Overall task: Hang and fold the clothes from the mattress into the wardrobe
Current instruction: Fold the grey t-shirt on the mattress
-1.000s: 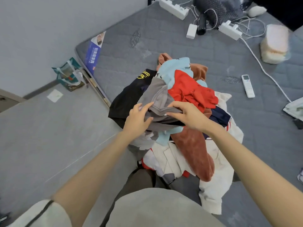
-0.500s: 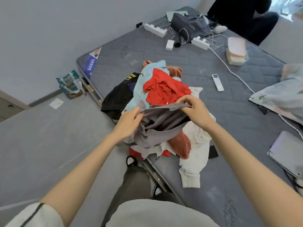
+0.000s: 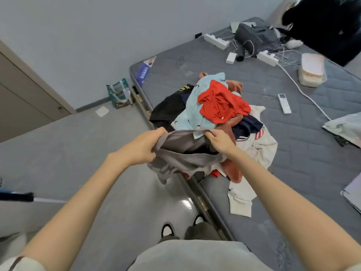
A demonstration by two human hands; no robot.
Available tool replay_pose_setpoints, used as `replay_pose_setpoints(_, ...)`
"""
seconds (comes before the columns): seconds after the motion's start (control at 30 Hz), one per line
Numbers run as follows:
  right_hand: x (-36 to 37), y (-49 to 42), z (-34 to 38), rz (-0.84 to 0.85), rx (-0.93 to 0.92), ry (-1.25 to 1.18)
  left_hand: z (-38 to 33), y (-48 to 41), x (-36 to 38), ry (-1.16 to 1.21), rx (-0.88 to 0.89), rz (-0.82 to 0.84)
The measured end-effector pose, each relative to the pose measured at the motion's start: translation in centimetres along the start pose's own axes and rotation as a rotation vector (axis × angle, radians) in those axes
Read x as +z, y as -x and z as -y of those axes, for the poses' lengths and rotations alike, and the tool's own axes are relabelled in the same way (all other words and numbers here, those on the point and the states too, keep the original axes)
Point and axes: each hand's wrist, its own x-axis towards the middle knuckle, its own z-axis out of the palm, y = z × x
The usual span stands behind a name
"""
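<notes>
On the near edge of the grey quilted mattress (image 3: 293,153), which lies low on a glossy grey floor (image 3: 78,143), sits a heap of clothes (image 3: 213,122): a red garment (image 3: 220,103) on top, a light blue one (image 3: 192,114) under it, a black piece (image 3: 168,108) to the left and a white sweatshirt (image 3: 259,149) trailing off to the right. Just in front of the heap, over the mattress edge, a grey garment (image 3: 185,159) is held up. The left grip (image 3: 143,147) is closed on its left edge and the right grip (image 3: 220,141) pinches its right edge, so the cloth is spread between them with its lower part hanging free.

Farther back on the mattress lie a white remote (image 3: 284,103), two white power strips (image 3: 216,41) (image 3: 267,58) with tangled cables, a small white adapter (image 3: 231,58), a dark bag (image 3: 256,37) and a clear container with a pink lid (image 3: 312,70). A pale printed cloth (image 3: 345,126) shows at the right border. A blue label (image 3: 145,70) marks the mattress's far left corner.

A plain blue-grey wall (image 3: 97,36) runs behind. Beside the mattress corner a green and white bag (image 3: 119,93) stands on the floor, with a paper slip (image 3: 102,111) near it. A beige door panel (image 3: 23,98) fills the left side. A person in dark clothes (image 3: 322,26) is at the top right.
</notes>
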Motion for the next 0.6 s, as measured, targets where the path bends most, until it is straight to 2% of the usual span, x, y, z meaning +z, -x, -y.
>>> replay_pose_setpoints(0.1, 2.7, 0.5, 2.0, 0.144, 0.007, 0.004, 3.5, 3.3, -0.6, 0.021, -0.044, -0.194)
replay_pose_setpoints(0.17, 4.2, 0.8, 3.0, 0.191, -0.009, 0.027, 5.4, 5.2, -1.1, 0.035, -0.091, -0.244)
replay_pose_setpoints(0.27, 5.9, 1.6, 4.6, 0.213, -0.109, 0.014, 8.0, 7.8, -1.9, 0.098, -0.226, -0.331)
replay_pose_setpoints(0.37, 7.1, 2.5, 6.7, 0.352, -0.184, -0.017, 10.2, 10.3, -2.8, 0.080, -0.286, -0.476)
replay_pose_setpoints(0.43, 7.4, 3.0, 8.1, 0.486, -0.246, 0.105, 11.2, 11.9, -3.4, 0.050, -0.280, -0.479)
replay_pose_setpoints(0.5, 7.6, 3.4, 9.3, 0.601, -0.313, 0.300, 11.9, 13.5, -3.8, -0.007, -0.287, -0.412)
replay_pose_setpoints(0.53, 7.9, 3.5, 9.8, 0.621, -0.342, 0.384, 12.3, 14.2, -3.9, -0.033, -0.292, -0.389)
replay_pose_setpoints(0.6, 8.6, 3.5, 10.5, 0.544, -0.364, 0.460, 12.9, 15.4, -3.8, -0.074, -0.291, -0.413)
